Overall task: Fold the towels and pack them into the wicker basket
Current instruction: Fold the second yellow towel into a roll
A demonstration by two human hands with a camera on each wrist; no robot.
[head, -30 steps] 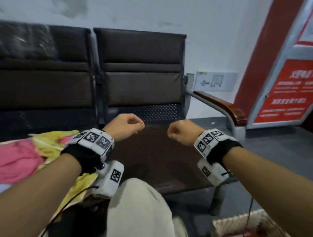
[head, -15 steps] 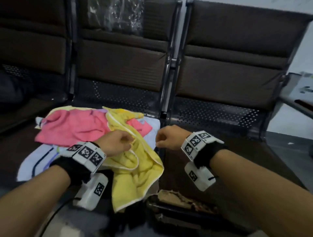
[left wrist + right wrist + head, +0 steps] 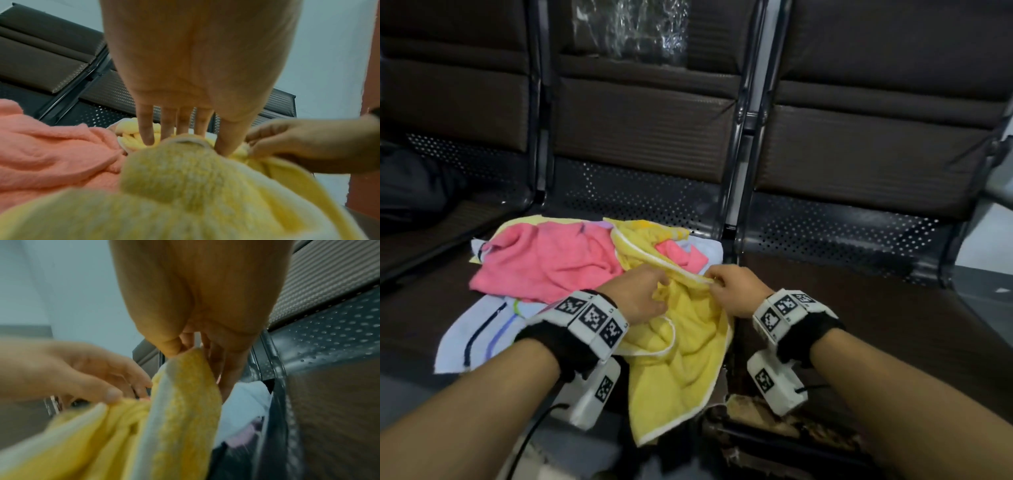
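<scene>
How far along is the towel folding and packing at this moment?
Done: nothing visibly; no folded towel shows, and the wicker basket is not in view.
In hand: the right hand pinches the white-trimmed edge of the yellow towel; the left hand reaches onto it with straight fingers.
Left: the pink towel and the pale striped towel lie crumpled on the seat, unfolded.

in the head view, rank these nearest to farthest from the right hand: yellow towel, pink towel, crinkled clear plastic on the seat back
1. Yellow towel: its white-trimmed edge is pinched in the right hand, at the pile's front.
2. Pink towel: mostly on the pile's left side, on the middle seat.
3. Crinkled clear plastic: high on the middle seat's backrest, far behind the pile.
</scene>
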